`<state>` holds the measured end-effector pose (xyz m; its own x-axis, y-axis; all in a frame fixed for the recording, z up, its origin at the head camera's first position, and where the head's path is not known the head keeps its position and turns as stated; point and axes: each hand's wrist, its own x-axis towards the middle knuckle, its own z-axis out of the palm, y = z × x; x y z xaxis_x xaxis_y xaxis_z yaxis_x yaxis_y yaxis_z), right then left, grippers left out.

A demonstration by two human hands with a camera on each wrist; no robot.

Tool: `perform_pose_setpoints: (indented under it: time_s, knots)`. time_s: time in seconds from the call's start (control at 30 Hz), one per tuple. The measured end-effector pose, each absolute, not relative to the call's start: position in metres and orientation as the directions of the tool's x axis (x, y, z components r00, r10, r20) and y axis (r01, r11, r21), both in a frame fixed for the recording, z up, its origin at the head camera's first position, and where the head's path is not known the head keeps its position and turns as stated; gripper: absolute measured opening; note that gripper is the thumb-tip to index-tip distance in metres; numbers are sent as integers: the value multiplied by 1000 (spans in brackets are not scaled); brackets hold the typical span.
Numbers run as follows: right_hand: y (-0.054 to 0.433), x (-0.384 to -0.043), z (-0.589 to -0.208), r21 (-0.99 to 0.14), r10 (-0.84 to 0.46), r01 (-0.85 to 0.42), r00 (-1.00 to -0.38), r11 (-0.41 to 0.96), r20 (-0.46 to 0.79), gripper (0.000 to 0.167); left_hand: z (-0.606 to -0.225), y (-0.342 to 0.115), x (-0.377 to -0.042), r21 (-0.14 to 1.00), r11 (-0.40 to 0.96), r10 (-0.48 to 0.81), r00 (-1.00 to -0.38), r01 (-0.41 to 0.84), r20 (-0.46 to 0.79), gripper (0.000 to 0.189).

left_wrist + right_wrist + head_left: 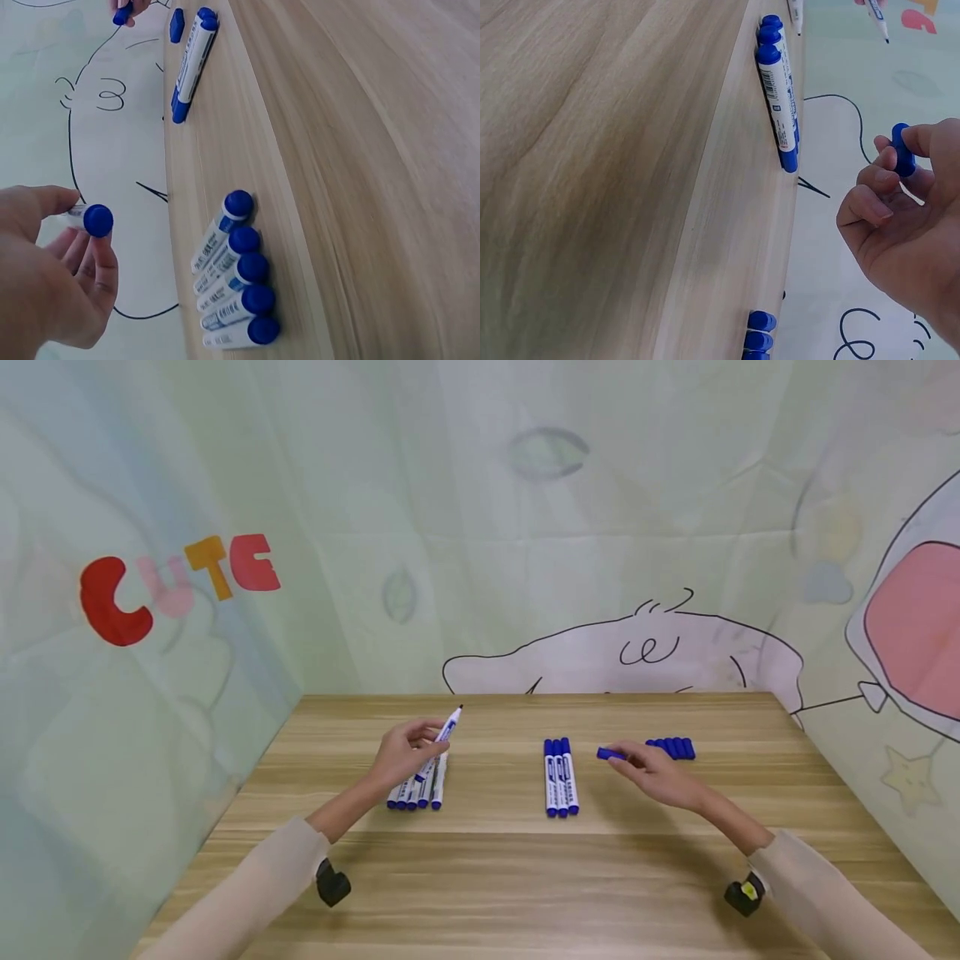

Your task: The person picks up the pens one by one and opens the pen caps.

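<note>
An uncapped whiteboard marker (449,725), white with a dark tip pointing up and away, is pinched in my left hand (408,752). Below that hand lies a row of several white markers (229,296) with blue ends, side by side on the table. My right hand (660,774) pinches a blue marker cap (904,150) between thumb and fingers, raised above the table. Just beyond the right hand a row of several loose blue caps (678,748) lies on the table. Between the hands lie three capped markers (561,781) in a row.
The wooden table (480,885) ends at a back edge against a printed curtain (450,527) with cartoon shapes and letters. Dark wrist cameras (332,883) sit under both sleeves.
</note>
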<state>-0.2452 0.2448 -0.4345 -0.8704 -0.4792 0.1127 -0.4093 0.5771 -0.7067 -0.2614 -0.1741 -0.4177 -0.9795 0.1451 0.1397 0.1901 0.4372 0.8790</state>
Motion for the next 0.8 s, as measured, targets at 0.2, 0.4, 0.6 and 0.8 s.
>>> perform_pose_setpoints:
  time_s: [0.2, 0.4, 0.6, 0.8]
  knots:
    - [247, -244, -438, -666, -492, -466, -854, 582, 168, 31, -419, -192, -259, 834, 542, 12, -994, 99, 110, 36]
    - [250, -244, -441, -652, -508, -519, -830, 552, 230, 26, -422, -210, -260, 795, 607, -94, -991, 17, 94, 35]
    - [251, -243, -442, -645, -512, -524, -827, 556, 230, 28, -427, -223, -262, 775, 631, -123, -991, -33, 57, 37]
    - [251, -242, -443, -651, -524, -500, -833, 571, 181, 29, -432, -235, -263, 780, 619, -151, -989, -88, 9, 40]
